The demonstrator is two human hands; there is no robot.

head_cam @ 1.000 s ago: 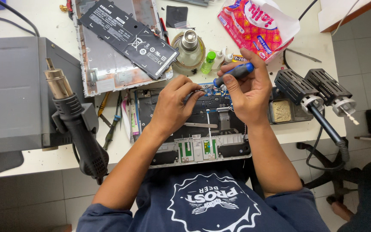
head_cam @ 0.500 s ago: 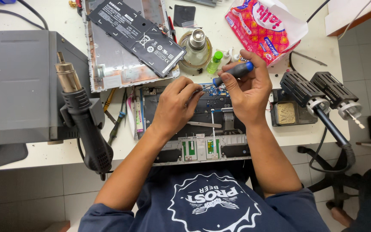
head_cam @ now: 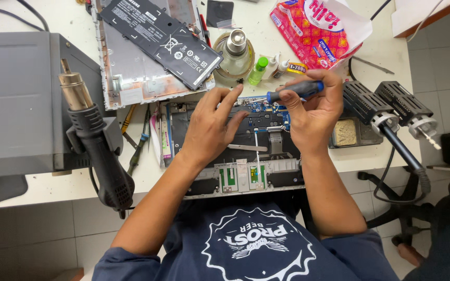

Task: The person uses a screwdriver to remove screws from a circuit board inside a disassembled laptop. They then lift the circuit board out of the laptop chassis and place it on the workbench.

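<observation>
right hand [head_cam: 313, 112] pinching blue-handled screwdriver [head_cam: 294, 91], axis lying left-right | left hand [head_cam: 209, 127] loose, holding nothing, fingertips nearer | both over opened laptop [head_cam: 246, 156] at table's near edge

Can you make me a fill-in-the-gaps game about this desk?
1. The right hand holds a ____ with a blue-and-black handle.
2. The left hand rests on the opened ____.
3. The black battery lies on a ____ metal cover.
4. The small bottle beside the glass jar is ____.

Missing words: screwdriver; laptop; silver; green
</observation>
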